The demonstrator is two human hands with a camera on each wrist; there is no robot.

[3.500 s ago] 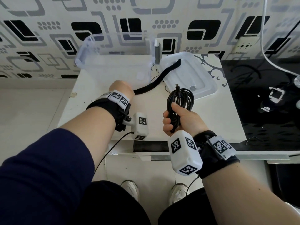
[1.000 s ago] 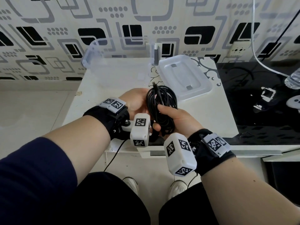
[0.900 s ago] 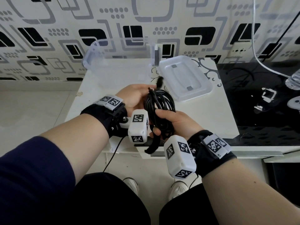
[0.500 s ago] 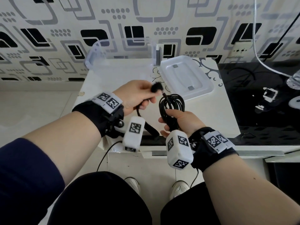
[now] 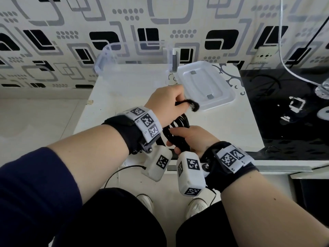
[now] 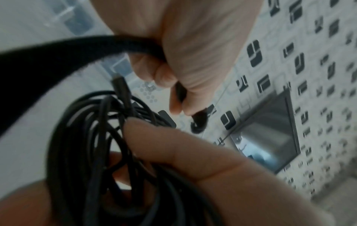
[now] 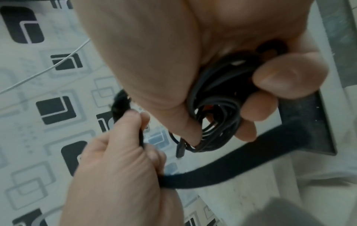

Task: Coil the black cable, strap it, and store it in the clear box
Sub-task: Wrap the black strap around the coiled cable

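My right hand [image 5: 191, 139] had the coiled black cable [image 5: 178, 129] bunched in its fist, fingers curled round the loops and the thumb [image 6: 154, 137] pressing across the top of them. That bundle hung in the air just above the near edge of the white table [image 5: 124, 97], not resting on anything. One plug end [image 6: 120, 85] stuck up out of the coil, right there in the left wrist view.

My left hand [image 5: 165, 102] sat a little higher and farther forward, closed on the black strap [image 5: 188, 106]. I pinched it between thumb and fingers, and its fuzzy tip curled out past my knuckles toward the lid. From the right wrist view, the strap [image 7: 231, 165] ran in a broad slack arc from that left fist back under the bundle; whether it had gone round the coil, I could not tell, since my own fingers hid that part.

The clear box [image 5: 114, 56] stood open at the far side of the table, against the patterned wall, well apart from both hands. Its lid [image 5: 204, 86] lay flat just beside it on the right, near my left knuckles. A dark glass surface [image 5: 284, 113] adjoined the table on the right, with a white cord [image 5: 292, 70] trailing down over it.
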